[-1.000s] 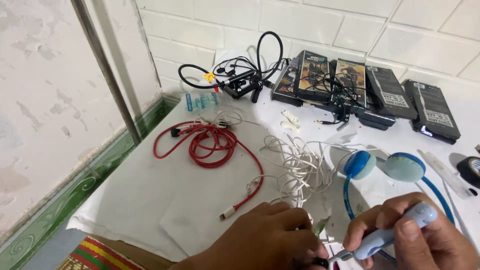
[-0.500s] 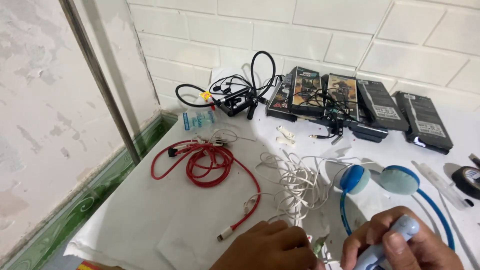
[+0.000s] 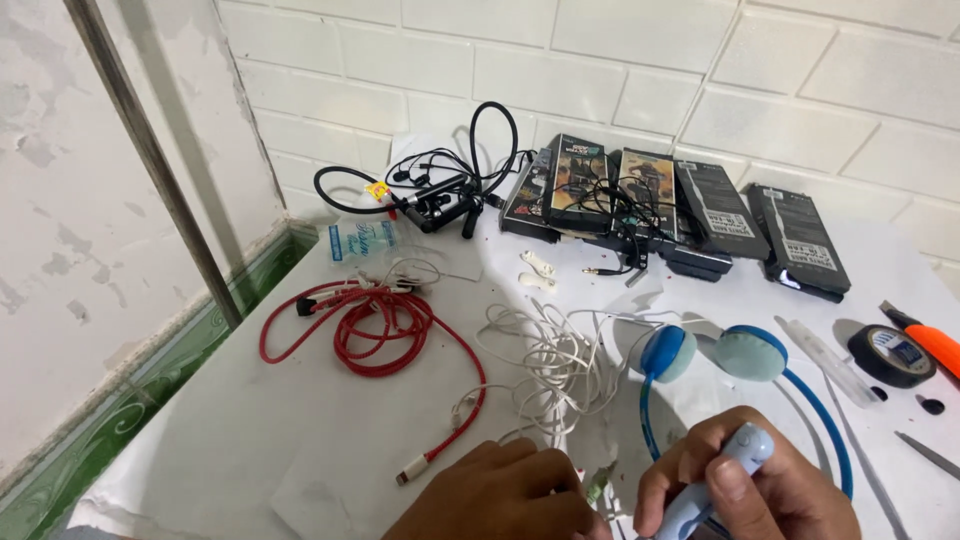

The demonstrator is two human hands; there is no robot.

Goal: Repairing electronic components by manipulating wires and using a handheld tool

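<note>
My right hand (image 3: pixel 745 490) grips a pale blue handle-shaped tool (image 3: pixel 715 480) at the bottom edge of the view, thumb pressed on its top. My left hand (image 3: pixel 495 495) lies beside it, fingers curled around a small greenish part (image 3: pixel 597 487) with thin wires; what it pinches is mostly hidden. Just beyond the hands lie blue headphones (image 3: pixel 715 355) and a tangle of white cable (image 3: pixel 545 355). A red cable (image 3: pixel 375 330) coils to the left, its plug end close to my left hand.
Black cables and chargers (image 3: pixel 430 190) and several dark flat boxes (image 3: pixel 680 205) line the tiled wall. A roll of black tape (image 3: pixel 892 355), an orange cutter (image 3: pixel 930 338) and a clear pen-like stick (image 3: pixel 825 360) sit at right. A small plastic packet (image 3: pixel 360 240) lies left.
The view has tilted up, so my hands sit lower in frame and are partly cut off. The hands keep their hold; the things on the table have not moved.
</note>
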